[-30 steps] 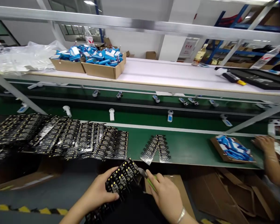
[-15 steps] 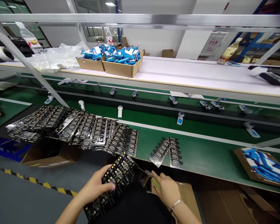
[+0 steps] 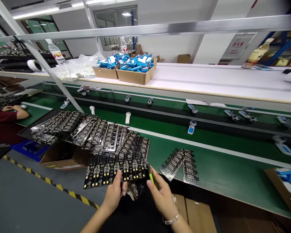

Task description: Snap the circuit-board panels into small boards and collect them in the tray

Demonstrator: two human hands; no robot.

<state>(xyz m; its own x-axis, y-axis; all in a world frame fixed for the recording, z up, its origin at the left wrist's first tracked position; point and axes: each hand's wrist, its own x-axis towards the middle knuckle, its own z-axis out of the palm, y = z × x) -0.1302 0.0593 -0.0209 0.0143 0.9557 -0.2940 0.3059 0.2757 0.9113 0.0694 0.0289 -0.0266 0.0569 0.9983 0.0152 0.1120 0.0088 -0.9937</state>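
My left hand (image 3: 113,194) is closed on the lower edge of a black circuit board panel (image 3: 104,173) dotted with yellowish-white squares. The panel is held roughly level, in front of the bench edge. In my right hand (image 3: 163,195) is a pair of green-handled pliers or cutters (image 3: 151,176), their jaws against the panel's right end. Whether the jaws are closed I cannot make out. Beyond the panel lies a long overlapping row of similar circuit board panels (image 3: 106,139). Two smaller board strips (image 3: 176,161) rest on the green bench to the right.
Cardboard trays of blue packs (image 3: 135,77) stand on the white shelf. Another box of blue packs (image 3: 281,191) is at the bench's right end. Small white devices (image 3: 191,127) sit along the green surface. A person's arm (image 3: 20,113) shows at far left. A cardboard box (image 3: 63,158) stands below.
The panel has turned from steeply tilted to nearly level and been raised. My right hand has brought the green-handled tool to its right end. The camera view has swung left.
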